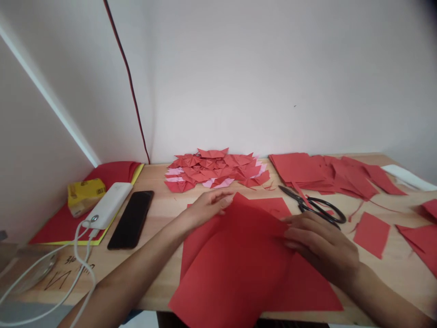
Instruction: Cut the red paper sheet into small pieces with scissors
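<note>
A large red paper sheet [235, 259] is lifted in front of me, tilted and bowed, with its near edge past the table's front. My left hand [210, 207] is at its upper left edge, thumb and fingers closing on the paper near the far corner. At the right corner, my right hand [322, 243] pinches the same sheet; its fingertips are partly hidden behind the paper. Beneath lies more red paper [307, 291], flat on the table and mostly covered. Black-handled scissors [316, 207] rest just beyond my right hand.
Folded red and pink paper pieces [215, 171] are heaped by the wall. Cut red paper [300, 171] is stacked at back right, near a small red rectangle [372, 234]. On the left are a phone [131, 219], a cabled white power bank [109, 205] and a yellow packet [85, 196].
</note>
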Tool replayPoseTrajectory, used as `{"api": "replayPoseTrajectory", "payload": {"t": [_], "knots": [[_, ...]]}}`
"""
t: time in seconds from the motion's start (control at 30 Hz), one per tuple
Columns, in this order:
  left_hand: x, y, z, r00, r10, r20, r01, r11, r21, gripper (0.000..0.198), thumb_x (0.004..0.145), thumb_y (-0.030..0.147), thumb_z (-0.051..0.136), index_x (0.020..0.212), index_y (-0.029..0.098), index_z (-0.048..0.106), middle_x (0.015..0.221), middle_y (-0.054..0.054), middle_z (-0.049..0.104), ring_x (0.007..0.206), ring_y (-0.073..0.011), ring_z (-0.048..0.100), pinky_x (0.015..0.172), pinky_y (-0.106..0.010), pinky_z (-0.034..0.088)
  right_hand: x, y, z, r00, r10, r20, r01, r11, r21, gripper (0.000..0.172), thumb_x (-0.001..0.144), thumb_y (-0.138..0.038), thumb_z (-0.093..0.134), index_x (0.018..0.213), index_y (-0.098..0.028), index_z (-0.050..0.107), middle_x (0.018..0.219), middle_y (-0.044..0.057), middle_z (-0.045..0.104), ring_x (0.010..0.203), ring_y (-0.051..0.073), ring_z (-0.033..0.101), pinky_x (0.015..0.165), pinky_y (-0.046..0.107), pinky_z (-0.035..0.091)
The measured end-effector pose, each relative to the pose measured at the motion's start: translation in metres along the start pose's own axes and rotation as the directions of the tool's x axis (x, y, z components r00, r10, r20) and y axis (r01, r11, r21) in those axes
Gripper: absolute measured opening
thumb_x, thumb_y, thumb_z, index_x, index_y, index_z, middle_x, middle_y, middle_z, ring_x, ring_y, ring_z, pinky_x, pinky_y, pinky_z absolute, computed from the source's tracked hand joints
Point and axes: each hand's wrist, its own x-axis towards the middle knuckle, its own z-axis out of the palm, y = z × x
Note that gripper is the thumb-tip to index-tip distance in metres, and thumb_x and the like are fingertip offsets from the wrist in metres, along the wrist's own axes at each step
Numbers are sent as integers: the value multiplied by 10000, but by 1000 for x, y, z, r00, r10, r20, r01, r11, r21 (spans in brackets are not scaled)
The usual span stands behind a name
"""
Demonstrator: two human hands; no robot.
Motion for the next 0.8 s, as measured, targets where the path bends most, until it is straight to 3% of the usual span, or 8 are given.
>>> {"api": "replayPoseTrajectory", "payload": {"t": [0.13,0.3,0.47,0.53,0.63,0.7,0.8], "knots": [[2,-8,4,998,-12,67,29,966,-258,440,816,431,696,1165,164,677,999,-110,733,882,-207,688,787,-308,506,16,12,7,998,-63,5,63,997,38,115,920,-148,549,970,-247,578,768,31,641,850,200,645,721,317,518],[1,-10,5,999,22,-23,-28,944,-328,355,783,382,734,1046,144,734,869,-74,746,698,-161,678,672,-259,498,26,18,20,973,199,116,-206,977,51,98,906,-189,559,815,-224,568,811,44,631,759,181,608,665,296,483],[3,-2,12,993,-5,-121,-28,962,-271,375,780,412,720,1057,160,741,957,-74,752,747,-175,682,636,-239,488,33,19,23,878,354,321,-413,900,138,214,945,-248,482,744,-212,547,1245,112,579,1146,240,565,924,374,454],[3,-2,13,992,-10,-129,-24,965,-262,389,787,424,710,1073,163,736,962,-75,752,771,-185,684,656,-247,495,34,19,24,834,383,397,-481,857,186,248,959,-268,456,724,-213,514,1142,102,623,1108,234,583,870,352,470],[3,-5,11,992,6,-126,-37,969,-244,367,816,421,680,1070,162,735,965,-77,748,786,-185,679,691,-255,498,33,20,29,792,409,453,-542,813,214,298,971,-306,430,686,-218,434,788,29,595,790,179,601,673,281,455],[3,-7,10,990,5,-142,-37,974,-224,358,829,423,664,1059,159,737,939,-75,746,772,-178,668,668,-245,487,32,19,33,783,431,449,-560,802,207,311,971,-316,421,676,-218,406,679,-10,516,627,140,515,587,257,405],[1,-8,11,986,-9,-169,-27,978,-209,359,836,425,654,1058,154,734,857,-61,738,722,-163,642,613,-223,450,30,18,36,791,447,417,-560,804,199,301,961,-304,424,673,-217,400,648,-22,486,582,128,468,557,251,370]]}}
